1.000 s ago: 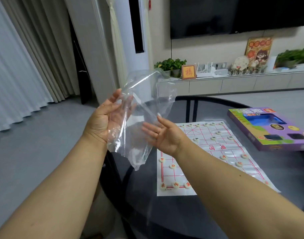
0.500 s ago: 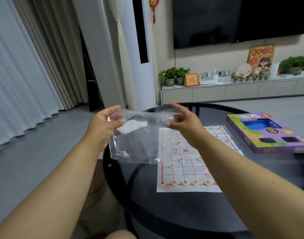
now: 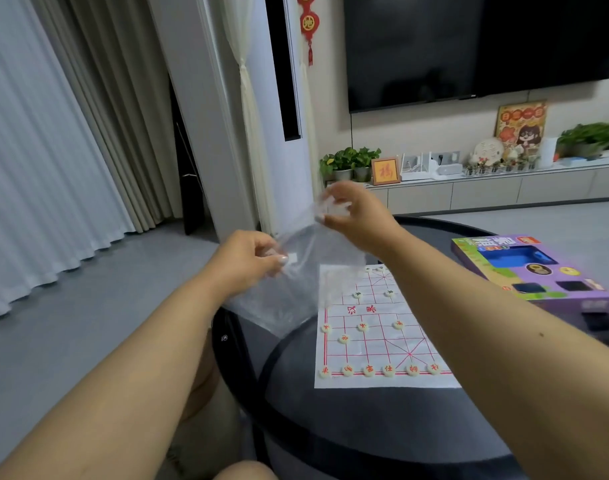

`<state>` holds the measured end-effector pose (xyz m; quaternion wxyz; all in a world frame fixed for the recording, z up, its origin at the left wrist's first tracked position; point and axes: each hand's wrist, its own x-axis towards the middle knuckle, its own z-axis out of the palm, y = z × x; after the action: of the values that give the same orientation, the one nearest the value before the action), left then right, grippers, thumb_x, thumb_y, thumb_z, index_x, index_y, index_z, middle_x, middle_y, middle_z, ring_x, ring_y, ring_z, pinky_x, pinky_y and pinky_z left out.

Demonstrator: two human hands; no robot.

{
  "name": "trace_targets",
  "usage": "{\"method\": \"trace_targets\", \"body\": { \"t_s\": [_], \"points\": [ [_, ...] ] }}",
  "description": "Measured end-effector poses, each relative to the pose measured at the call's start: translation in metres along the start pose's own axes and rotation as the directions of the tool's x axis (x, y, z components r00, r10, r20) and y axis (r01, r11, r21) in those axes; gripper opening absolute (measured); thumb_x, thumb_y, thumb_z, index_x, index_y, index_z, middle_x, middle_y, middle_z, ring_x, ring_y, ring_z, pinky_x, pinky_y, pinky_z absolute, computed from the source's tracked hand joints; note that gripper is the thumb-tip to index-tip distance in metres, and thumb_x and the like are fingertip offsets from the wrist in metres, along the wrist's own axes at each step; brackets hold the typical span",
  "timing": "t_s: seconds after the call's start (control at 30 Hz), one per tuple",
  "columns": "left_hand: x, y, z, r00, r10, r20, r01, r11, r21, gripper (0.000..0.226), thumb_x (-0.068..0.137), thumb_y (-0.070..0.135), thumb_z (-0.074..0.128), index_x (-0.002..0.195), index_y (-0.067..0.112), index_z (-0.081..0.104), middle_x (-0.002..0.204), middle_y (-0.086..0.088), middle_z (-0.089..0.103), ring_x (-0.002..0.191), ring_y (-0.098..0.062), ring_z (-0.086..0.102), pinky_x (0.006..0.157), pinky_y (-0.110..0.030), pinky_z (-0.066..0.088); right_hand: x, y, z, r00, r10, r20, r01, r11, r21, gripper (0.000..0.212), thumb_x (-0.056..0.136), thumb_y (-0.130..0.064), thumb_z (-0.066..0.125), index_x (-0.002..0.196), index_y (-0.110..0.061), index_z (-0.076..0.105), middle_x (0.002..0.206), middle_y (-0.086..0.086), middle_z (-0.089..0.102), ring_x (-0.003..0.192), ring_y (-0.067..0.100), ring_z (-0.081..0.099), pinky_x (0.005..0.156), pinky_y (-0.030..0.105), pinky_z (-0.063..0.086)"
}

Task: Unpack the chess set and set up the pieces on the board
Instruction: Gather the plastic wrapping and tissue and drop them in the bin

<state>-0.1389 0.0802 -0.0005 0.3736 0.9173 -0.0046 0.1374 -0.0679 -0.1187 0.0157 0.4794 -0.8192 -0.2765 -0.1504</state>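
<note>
An empty clear plastic bag (image 3: 296,282) hangs in the air above the table's left edge. My left hand (image 3: 247,261) pinches its near upper corner. My right hand (image 3: 355,216) pinches the far upper corner, higher up and further back. Below the bag lies the white paper chess board (image 3: 375,341) with red grid lines. Several round cream pieces (image 3: 388,370) with red characters line its near edge, and others sit further up the grid. My right forearm hides the board's right side.
The board lies on a round dark glass table (image 3: 382,427). A purple game box (image 3: 535,268) with a blue tray sits at the table's right. Behind are a low cabinet (image 3: 486,194) with plants and a wall television. Grey floor and curtains lie to the left.
My right hand has risen and moved back with its corner of the bag, while my left hand closed into a pinch. The bag now hangs slanted between them.
</note>
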Motion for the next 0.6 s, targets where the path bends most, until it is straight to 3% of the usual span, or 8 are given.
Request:
{"method": "trace_targets", "body": {
  "t_s": [0.07, 0.13, 0.2, 0.23, 0.3, 0.37, 0.47, 0.6],
  "points": [
    [0.000, -0.002, 0.009, 0.985, -0.121, -0.120, 0.078, 0.945, -0.316, 0.001, 0.087, 0.009, 0.069, 0.088, 0.009, 0.068, 0.078, -0.016, 0.071, 0.064, -0.018, 0.066, 0.068, -0.033, 0.057, -0.005, 0.007, 0.006, 0.970, 0.203, -0.136, -0.195, 0.979, 0.065, 0.074, 0.073, -0.044, 0.076, 0.134, -0.019, 0.041, 0.132, 0.003, 0.052, 0.118, 0.018, 0.050, 0.098, 0.042, 0.046],
    [0.002, -0.005, 0.014, 0.960, -0.232, -0.154, 0.101, 0.806, -0.583, 0.022, 0.089, 0.004, 0.065, 0.111, 0.005, 0.062, 0.079, -0.015, 0.069, 0.059, -0.016, 0.065, 0.059, -0.026, 0.056, -0.018, 0.019, 0.015, 0.912, 0.409, -0.024, -0.399, 0.899, 0.178, 0.103, 0.069, -0.054, 0.075, 0.148, -0.023, 0.015, 0.149, 0.010, 0.035, 0.129, 0.029, 0.043, 0.104, 0.048, 0.041],
    [0.003, -0.011, 0.019, 0.955, -0.258, -0.147, 0.087, 0.717, -0.691, 0.055, 0.090, 0.001, 0.062, 0.139, 0.018, 0.044, 0.083, -0.015, 0.070, 0.064, -0.019, 0.066, 0.061, -0.029, 0.057, -0.030, 0.030, 0.029, 0.881, 0.452, 0.136, -0.472, 0.834, 0.284, 0.116, 0.067, -0.053, 0.077, 0.148, -0.036, -0.004, 0.155, 0.013, 0.021, 0.128, 0.034, 0.046, 0.101, 0.051, 0.044],
    [0.002, -0.013, 0.021, 0.955, -0.257, -0.150, 0.086, 0.720, -0.688, 0.068, 0.090, 0.000, 0.060, 0.145, 0.029, 0.034, 0.086, -0.016, 0.071, 0.069, -0.022, 0.067, 0.065, -0.031, 0.057, -0.034, 0.032, 0.035, 0.886, 0.431, 0.173, -0.464, 0.814, 0.350, 0.118, 0.066, -0.047, 0.080, 0.146, -0.043, -0.007, 0.156, 0.013, 0.019, 0.124, 0.035, 0.050, 0.097, 0.050, 0.048],
    [-0.001, -0.013, 0.026, 0.957, -0.244, -0.159, 0.086, 0.759, -0.645, 0.068, 0.092, -0.002, 0.057, 0.144, 0.036, 0.035, 0.088, -0.018, 0.071, 0.073, -0.024, 0.068, 0.066, -0.031, 0.057, -0.037, 0.032, 0.039, 0.910, 0.375, 0.180, -0.414, 0.778, 0.472, 0.114, 0.068, -0.028, 0.083, 0.141, -0.055, 0.000, 0.152, 0.016, 0.028, 0.115, 0.034, 0.058, 0.088, 0.048, 0.054],
    [-0.004, -0.013, 0.026, 0.955, -0.251, -0.157, 0.100, 0.773, -0.627, 0.046, 0.093, -0.004, 0.053, 0.132, 0.020, 0.054, 0.088, -0.016, 0.069, 0.069, -0.021, 0.069, 0.061, -0.024, 0.056, -0.038, 0.029, 0.036, 0.927, 0.331, 0.175, -0.373, 0.771, 0.517, 0.104, 0.075, -0.012, 0.078, 0.141, -0.056, 0.011, 0.134, 0.023, 0.049, 0.101, 0.032, 0.066, 0.081, 0.045, 0.057],
    [-0.005, -0.017, 0.024, 0.962, -0.247, -0.115, 0.121, 0.766, -0.631, 0.030, 0.088, -0.005, 0.061, 0.116, 0.004, 0.065, 0.091, -0.014, 0.069, 0.068, -0.017, 0.069, 0.060, -0.019, 0.055, -0.040, 0.024, 0.032, 0.945, 0.260, 0.200, -0.325, 0.825, 0.462, 0.076, 0.079, -0.003, 0.072, 0.139, -0.038, 0.040, 0.099, 0.022, 0.060, 0.091, 0.031, 0.066, 0.085, 0.043, 0.056],
    [-0.010, -0.019, 0.015, 0.983, -0.183, -0.025, 0.140, 0.826, -0.547, 0.038, 0.073, -0.006, 0.076, 0.108, 0.007, 0.069, 0.084, -0.003, 0.069, 0.068, -0.005, 0.065, 0.063, -0.015, 0.052, -0.038, 0.022, 0.028, 0.936, 0.300, 0.186, -0.335, 0.920, 0.203, 0.040, 0.080, -0.011, 0.073, 0.119, -0.009, 0.062, 0.089, 0.002, 0.061, 0.081, 0.019, 0.064, 0.085, 0.037, 0.056]
  ]
}}
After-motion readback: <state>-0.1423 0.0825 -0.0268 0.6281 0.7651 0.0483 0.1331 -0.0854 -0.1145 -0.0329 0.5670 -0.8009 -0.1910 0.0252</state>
